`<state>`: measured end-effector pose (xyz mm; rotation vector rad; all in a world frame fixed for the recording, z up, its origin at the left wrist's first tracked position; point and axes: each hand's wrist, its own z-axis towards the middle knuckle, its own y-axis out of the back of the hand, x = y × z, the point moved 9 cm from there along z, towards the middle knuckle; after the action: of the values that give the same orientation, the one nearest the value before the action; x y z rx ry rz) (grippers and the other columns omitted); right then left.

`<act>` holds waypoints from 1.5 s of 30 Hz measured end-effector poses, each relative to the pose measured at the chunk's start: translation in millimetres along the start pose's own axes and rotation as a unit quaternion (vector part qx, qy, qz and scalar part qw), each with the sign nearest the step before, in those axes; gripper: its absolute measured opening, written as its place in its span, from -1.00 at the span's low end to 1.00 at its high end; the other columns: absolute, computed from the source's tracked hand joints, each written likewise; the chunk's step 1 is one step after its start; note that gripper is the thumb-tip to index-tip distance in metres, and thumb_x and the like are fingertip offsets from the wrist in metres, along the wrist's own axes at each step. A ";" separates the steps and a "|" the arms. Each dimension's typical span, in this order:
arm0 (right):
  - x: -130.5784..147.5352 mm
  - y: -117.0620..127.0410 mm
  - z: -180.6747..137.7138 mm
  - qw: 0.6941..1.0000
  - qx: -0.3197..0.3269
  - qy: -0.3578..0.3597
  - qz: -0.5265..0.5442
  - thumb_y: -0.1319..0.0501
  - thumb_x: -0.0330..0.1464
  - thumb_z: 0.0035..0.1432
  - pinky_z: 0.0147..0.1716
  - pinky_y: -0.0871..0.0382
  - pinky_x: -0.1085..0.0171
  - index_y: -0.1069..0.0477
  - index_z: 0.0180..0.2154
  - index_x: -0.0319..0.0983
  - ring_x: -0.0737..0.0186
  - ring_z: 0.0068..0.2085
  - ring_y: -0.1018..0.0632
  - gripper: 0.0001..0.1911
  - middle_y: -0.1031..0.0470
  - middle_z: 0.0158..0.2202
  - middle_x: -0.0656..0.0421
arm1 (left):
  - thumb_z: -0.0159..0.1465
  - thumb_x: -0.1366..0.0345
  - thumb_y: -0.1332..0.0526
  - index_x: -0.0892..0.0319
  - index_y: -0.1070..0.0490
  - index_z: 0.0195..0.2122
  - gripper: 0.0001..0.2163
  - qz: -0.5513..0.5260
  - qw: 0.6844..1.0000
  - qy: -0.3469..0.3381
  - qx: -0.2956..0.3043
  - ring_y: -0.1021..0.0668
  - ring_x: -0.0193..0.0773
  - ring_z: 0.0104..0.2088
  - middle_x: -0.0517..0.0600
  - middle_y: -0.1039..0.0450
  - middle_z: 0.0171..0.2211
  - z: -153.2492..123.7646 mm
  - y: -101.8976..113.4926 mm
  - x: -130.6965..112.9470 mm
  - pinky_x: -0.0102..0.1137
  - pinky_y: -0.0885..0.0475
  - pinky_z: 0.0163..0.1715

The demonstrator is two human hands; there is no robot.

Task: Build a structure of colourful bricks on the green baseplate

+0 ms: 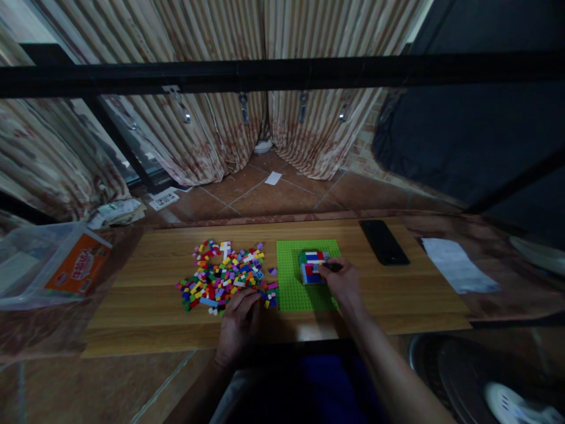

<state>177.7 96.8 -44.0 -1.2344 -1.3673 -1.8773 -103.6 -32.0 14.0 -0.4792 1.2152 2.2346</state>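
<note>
A small block structure (312,274) of red, white, blue and green toy bricks stands on the bright green baseplate (293,297). At its right side is my right hand (344,285), thumb and fingers closed in a pinch on a toy brick; I cannot tell whether that brick is loose or part of the structure. A spread pile of multicoloured toy bricks (229,274) lies left of the baseplate. My left hand (241,324) rests at the pile's near edge, fingers curled together, and whatever is between the fingertips is hidden.
The wooden table (132,294) carries a black phone (384,241) at the back right. White paper (459,265) lies beyond the right edge. A clear plastic box (39,265) with an orange label stands on the left. A dark rail (282,75) crosses before striped curtains (212,129).
</note>
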 end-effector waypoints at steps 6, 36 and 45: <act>4.3 0.4 0.8 1.000 0.014 -0.005 0.025 -0.36 -0.17 -0.22 -0.40 -0.41 0.19 -0.49 -0.42 -0.23 0.13 -0.41 -0.56 -0.70 -0.57 -0.44 0.12 | 0.29 0.39 -0.16 0.14 -0.48 -0.19 -0.86 0.002 1.000 -0.013 -0.006 -0.58 -0.25 -0.18 0.05 -0.53 -0.20 -0.4 -0.3 -1.0 -0.33 -0.55 -0.13; 86.8 -42.2 -134.7 0.943 0.233 0.238 -0.024 -0.09 -0.45 0.22 -0.13 -0.43 0.19 -0.47 -0.19 -0.19 0.16 -0.17 -0.55 -0.80 -0.55 -0.22 0.12 | 0.25 0.51 -0.09 0.13 -0.45 -0.10 -0.73 0.023 1.000 -0.001 -0.014 -0.54 -0.24 -0.10 0.05 -0.51 -0.13 -7.9 1.0 2.7 -0.30 -0.53 -0.09; 95.0 -66.3 -149.0 0.909 0.256 0.314 -0.101 -0.15 -0.50 0.18 -0.11 -0.42 0.16 -0.48 -0.19 -0.18 0.13 -0.13 -0.51 -0.79 -0.50 -0.19 0.10 | 0.23 0.55 -0.09 0.14 -0.43 -0.08 -0.70 0.017 1.000 0.003 -0.014 -0.52 -0.24 -0.05 0.05 -0.49 -0.10 -10.6 3.0 4.9 -0.32 -0.50 -0.06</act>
<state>25.1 -6.4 -3.3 -0.2005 -1.4944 -1.6615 -108.8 -40.8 7.7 -0.4805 1.2035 2.2830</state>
